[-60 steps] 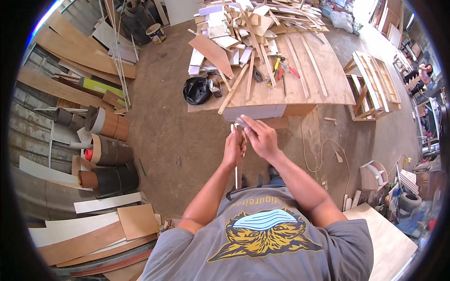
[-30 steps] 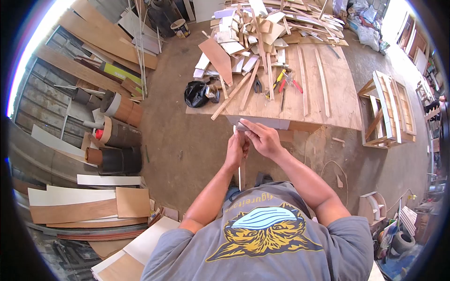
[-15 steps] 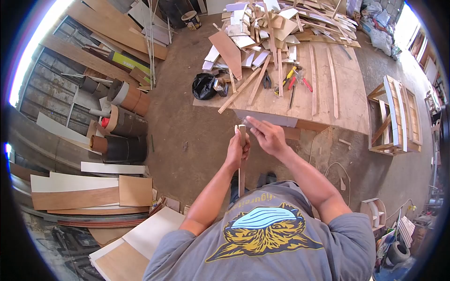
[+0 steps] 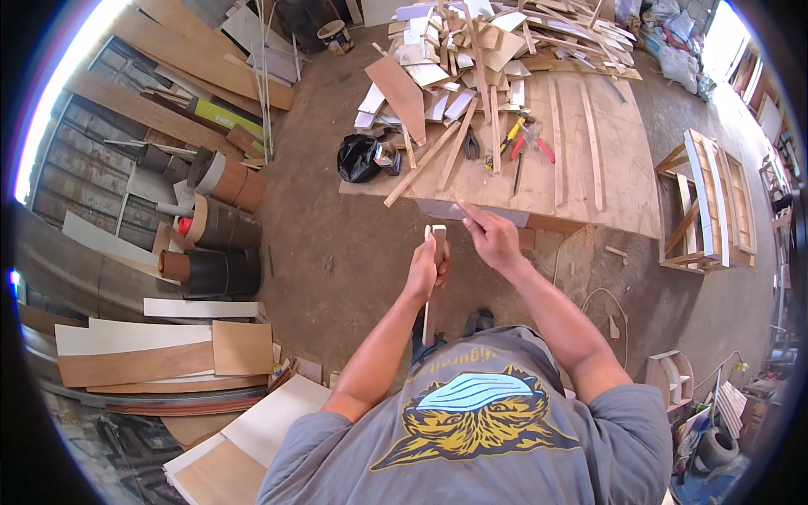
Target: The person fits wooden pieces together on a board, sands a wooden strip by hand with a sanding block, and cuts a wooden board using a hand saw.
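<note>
My left hand point(image 4: 422, 273) is wrapped round a narrow wooden strip point(image 4: 431, 318) that stands nearly upright in front of my body, its top end showing above the fingers. Just right of the strip's top, my right hand point(image 4: 497, 242) is raised with its fingers drawn together and pointing up and left. Something small and pale seems to be at its fingertips, but I cannot make out what. The right hand does not touch the strip.
Ahead stands a plywood-topped table point(image 4: 619, 202) bearing a heap of wood offcuts point(image 4: 497, 50), long strips, pliers point(image 4: 472, 143), red-handled pliers point(image 4: 545, 151) and a black plastic bag point(image 4: 359, 158). Rolls point(image 4: 223, 271) and boards point(image 4: 135, 364) lie left; a wooden frame point(image 4: 707, 202) stands right.
My right hand has moved right and slightly down, away from the top of the strip. My left hand still grips the strip in nearly the same place.
</note>
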`<state>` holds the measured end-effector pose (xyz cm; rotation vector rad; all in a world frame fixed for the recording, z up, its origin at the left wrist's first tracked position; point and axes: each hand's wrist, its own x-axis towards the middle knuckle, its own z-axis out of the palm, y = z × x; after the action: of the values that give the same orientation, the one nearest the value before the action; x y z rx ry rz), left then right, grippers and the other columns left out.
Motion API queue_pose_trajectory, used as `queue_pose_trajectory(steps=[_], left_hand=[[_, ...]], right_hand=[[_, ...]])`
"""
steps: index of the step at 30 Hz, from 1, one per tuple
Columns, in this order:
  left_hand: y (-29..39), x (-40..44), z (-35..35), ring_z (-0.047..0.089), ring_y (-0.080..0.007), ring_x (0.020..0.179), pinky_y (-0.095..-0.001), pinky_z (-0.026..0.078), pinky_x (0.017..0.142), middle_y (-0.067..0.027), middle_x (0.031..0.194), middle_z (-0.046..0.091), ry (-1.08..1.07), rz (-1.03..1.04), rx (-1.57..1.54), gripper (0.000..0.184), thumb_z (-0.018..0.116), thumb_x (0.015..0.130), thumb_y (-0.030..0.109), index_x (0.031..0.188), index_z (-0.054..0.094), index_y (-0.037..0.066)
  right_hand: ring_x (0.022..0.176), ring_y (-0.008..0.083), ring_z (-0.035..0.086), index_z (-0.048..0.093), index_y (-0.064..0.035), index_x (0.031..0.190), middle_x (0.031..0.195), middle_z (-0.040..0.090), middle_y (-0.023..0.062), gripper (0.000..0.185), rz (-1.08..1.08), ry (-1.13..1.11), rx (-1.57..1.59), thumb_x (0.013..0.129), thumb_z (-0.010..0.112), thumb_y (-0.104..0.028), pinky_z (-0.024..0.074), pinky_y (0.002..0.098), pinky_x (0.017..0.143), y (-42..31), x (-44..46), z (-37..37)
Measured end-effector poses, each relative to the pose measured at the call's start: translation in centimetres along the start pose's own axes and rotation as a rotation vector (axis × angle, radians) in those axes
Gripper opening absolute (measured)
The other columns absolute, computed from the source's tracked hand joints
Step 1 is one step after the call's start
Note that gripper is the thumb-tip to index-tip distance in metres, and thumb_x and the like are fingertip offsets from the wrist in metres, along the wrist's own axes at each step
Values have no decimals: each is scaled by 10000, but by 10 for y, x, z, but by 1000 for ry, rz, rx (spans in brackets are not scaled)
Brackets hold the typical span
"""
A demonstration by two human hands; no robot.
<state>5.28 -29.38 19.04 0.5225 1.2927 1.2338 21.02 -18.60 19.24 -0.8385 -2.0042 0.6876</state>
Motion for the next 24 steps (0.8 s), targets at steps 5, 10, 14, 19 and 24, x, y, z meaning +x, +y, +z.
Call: queue_pose_trajectory(steps=[5,10,14,19,24], left_hand=[[-7,12,0,457,-92,521,-257,372,447,14,666,489,-17,160,108,627,320,1090,638,884,569,101],[3,8,-9,503,-90,541,-261,392,448,12,682,515,-104,136,130,601,336,1103,599,905,580,87],[14,8,8,499,-75,537,-247,395,455,12,690,532,110,242,182,550,369,1117,544,923,592,80],[13,17,5,486,-84,541,-251,390,500,9,689,541,145,186,155,476,387,1136,447,962,620,70],[2,23,0,478,-56,558,-231,347,483,28,683,549,130,151,123,441,423,1125,407,899,631,91]], right_hand=[[874,324,736,678,-207,1365,1009,763,108,372,-70,-57,143,992,669,-219,586,413,720,-20,-1,-9],[935,333,734,670,-201,1371,1053,760,125,363,63,-102,15,1010,652,-231,579,422,792,8,-2,-6],[1004,340,732,658,-149,1373,1140,747,159,359,117,-66,167,1023,636,-226,573,397,853,8,-5,-6],[1045,329,729,649,-130,1379,1177,740,155,358,236,-139,285,1028,631,-199,568,380,880,-8,6,-14],[1014,301,737,664,-164,1370,1148,755,114,363,5,-228,241,1007,647,-173,577,381,849,-30,1,-8]])
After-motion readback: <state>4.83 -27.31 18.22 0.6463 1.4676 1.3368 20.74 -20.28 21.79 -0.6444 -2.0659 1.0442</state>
